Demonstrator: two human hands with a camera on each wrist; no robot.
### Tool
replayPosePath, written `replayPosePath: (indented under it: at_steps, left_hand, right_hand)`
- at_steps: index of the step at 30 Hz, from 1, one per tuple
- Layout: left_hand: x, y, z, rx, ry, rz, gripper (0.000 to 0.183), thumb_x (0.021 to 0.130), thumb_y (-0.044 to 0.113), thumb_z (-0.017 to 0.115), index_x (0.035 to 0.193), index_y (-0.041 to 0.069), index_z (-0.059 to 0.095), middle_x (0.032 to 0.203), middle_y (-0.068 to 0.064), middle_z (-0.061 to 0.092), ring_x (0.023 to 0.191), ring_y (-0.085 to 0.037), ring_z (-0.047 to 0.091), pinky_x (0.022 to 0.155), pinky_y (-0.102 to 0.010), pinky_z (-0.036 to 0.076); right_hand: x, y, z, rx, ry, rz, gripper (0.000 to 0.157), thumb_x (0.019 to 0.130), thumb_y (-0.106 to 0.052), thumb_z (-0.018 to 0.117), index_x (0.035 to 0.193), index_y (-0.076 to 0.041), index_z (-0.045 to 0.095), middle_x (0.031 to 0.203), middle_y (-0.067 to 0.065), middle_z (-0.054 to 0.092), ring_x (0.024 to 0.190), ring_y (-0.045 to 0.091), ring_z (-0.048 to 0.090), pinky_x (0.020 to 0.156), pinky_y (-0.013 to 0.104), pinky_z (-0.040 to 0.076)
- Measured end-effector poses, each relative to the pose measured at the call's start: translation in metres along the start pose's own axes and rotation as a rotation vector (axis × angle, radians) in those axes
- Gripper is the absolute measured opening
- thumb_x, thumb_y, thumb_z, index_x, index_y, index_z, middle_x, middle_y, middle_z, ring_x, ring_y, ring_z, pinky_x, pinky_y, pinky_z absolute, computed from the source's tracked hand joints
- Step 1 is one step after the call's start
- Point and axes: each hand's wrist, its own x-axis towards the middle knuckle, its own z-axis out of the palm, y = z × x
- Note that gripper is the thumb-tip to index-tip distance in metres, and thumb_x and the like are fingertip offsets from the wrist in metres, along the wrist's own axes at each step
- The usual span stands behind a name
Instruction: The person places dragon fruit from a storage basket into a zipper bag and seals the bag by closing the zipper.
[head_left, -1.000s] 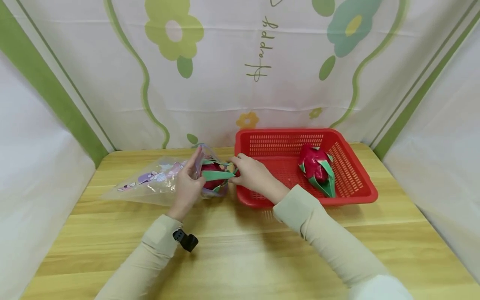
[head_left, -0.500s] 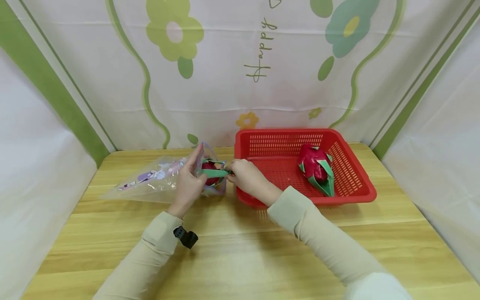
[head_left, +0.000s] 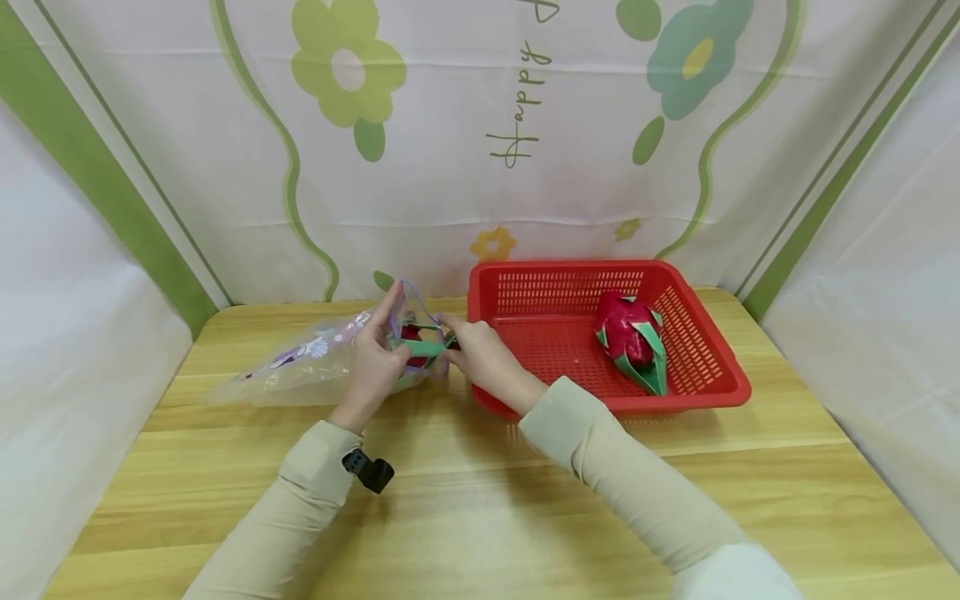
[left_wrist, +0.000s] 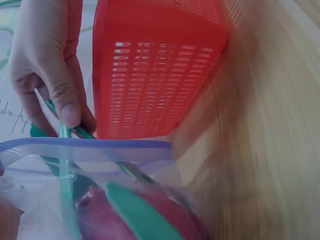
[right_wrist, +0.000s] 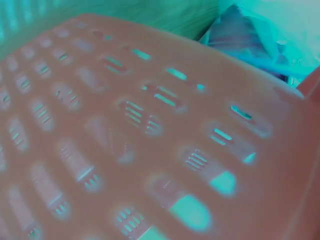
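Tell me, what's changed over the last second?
The right hand, pinching the green leaves, has moved left, and the red fruit sits a little deeper in the clear bag. No new grip or release shows. The left hand stays at the bag's mouth; the basket and the second fruit inside it stayed put.

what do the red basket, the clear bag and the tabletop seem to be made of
Red basket: probably moulded plastic, smooth with a slight sheen; slots run in regular rows.
Clear bag: likely thin, glossy plastic film; it is see-through, creased and glints.
Tabletop: wood-look, softly shiny, with streaked grain; real wood or printed laminate, I can't tell.
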Motion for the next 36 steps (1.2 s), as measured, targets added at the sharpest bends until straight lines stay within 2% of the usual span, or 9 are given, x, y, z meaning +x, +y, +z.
replayPosePath:
  at_steps: [2, 5, 7, 10, 17, 19, 22, 31, 36]
  left_hand:
    - [0.000, 0.000, -0.002, -0.026, -0.001, -0.002, 0.085, 0.074, -0.019, 0.043, 0.151, 0.013, 0.029, 0.158, -0.004, 0.029, 0.147, -0.019, 0.026, 0.057, -0.004, 0.040]
    - [0.001, -0.001, -0.005, -0.039, -0.001, -0.010, 0.086, 0.075, -0.020, 0.043, 0.151, 0.015, 0.027, 0.159, -0.002, 0.026, 0.147, -0.016, 0.024, 0.058, -0.004, 0.042]
    - [0.001, -0.001, -0.007, -0.031, -0.001, -0.019, 0.087, 0.074, -0.020, 0.043, 0.151, 0.017, 0.027, 0.159, 0.002, 0.025, 0.147, -0.013, 0.024, 0.065, -0.007, 0.048]
    - [0.002, -0.001, -0.010, -0.030, -0.008, -0.035, 0.088, 0.074, -0.019, 0.043, 0.152, 0.019, 0.025, 0.159, 0.005, 0.025, 0.147, -0.010, 0.023, 0.093, -0.008, 0.045]
    - [0.003, 0.000, -0.016, -0.058, -0.053, -0.058, 0.086, 0.073, -0.019, 0.043, 0.150, 0.017, 0.029, 0.156, -0.002, 0.032, 0.145, -0.014, 0.029, 0.106, -0.020, 0.041]
    - [0.004, 0.000, -0.017, -0.079, -0.075, -0.054, 0.086, 0.072, -0.020, 0.043, 0.150, 0.015, 0.031, 0.156, -0.001, 0.032, 0.145, -0.015, 0.030, 0.120, -0.030, 0.022]
    - [0.005, 0.001, -0.019, -0.079, -0.118, -0.053, 0.086, 0.071, -0.020, 0.043, 0.149, 0.014, 0.032, 0.157, -0.001, 0.031, 0.145, -0.017, 0.030, 0.122, -0.037, 0.019]
    - [0.010, 0.008, -0.023, -0.118, -0.122, 0.009, 0.086, 0.069, -0.020, 0.041, 0.149, 0.010, 0.031, 0.157, -0.005, 0.031, 0.145, -0.020, 0.030, 0.087, -0.004, 0.044]
    - [0.012, 0.006, -0.026, -0.161, -0.062, 0.040, 0.085, 0.068, -0.023, 0.038, 0.148, 0.004, 0.030, 0.155, -0.013, 0.032, 0.144, -0.024, 0.031, 0.069, -0.006, 0.046]
  right_hand:
    - [0.002, 0.000, 0.000, 0.007, -0.010, 0.002, 0.037, 0.089, -0.008, 0.064, 0.125, -0.004, 0.058, 0.100, 0.013, 0.073, 0.077, 0.015, 0.063, 0.065, 0.024, 0.050]
    - [0.002, 0.000, 0.000, 0.042, -0.044, 0.013, 0.039, 0.091, -0.007, 0.060, 0.129, -0.003, 0.056, 0.100, 0.013, 0.072, 0.073, 0.017, 0.058, 0.059, 0.023, 0.042]
    - [0.003, 0.000, -0.001, 0.077, -0.054, 0.027, 0.045, 0.091, -0.009, 0.061, 0.135, -0.004, 0.052, 0.108, 0.014, 0.070, 0.079, 0.018, 0.065, 0.063, 0.022, 0.049]
    - [0.003, 0.002, -0.002, 0.142, -0.052, 0.056, 0.044, 0.090, -0.012, 0.064, 0.132, -0.004, 0.055, 0.112, 0.013, 0.070, 0.093, 0.021, 0.071, 0.075, 0.027, 0.057]
    - [0.005, 0.003, -0.003, 0.186, -0.114, 0.052, 0.028, 0.089, -0.014, 0.066, 0.113, -0.001, 0.069, 0.103, 0.012, 0.074, 0.090, 0.019, 0.072, 0.073, 0.024, 0.057]
    - [0.006, 0.003, -0.002, 0.190, -0.119, 0.057, 0.027, 0.088, -0.013, 0.066, 0.112, 0.001, 0.069, 0.102, 0.013, 0.074, 0.090, 0.020, 0.072, 0.072, 0.024, 0.057]
    - [0.007, 0.004, -0.001, 0.211, -0.104, 0.075, 0.028, 0.088, -0.010, 0.066, 0.112, 0.003, 0.068, 0.104, 0.015, 0.073, 0.091, 0.022, 0.072, 0.073, 0.025, 0.058]
    - [0.013, 0.011, 0.009, 0.158, 0.056, 0.074, 0.026, 0.085, -0.005, 0.068, 0.109, 0.003, 0.069, 0.101, 0.015, 0.074, 0.090, 0.023, 0.073, 0.073, 0.027, 0.059]
    - [0.016, 0.014, 0.010, 0.005, 0.171, 0.070, 0.022, 0.084, -0.011, 0.071, 0.104, -0.005, 0.071, 0.094, 0.008, 0.076, 0.086, 0.019, 0.072, 0.067, 0.028, 0.057]
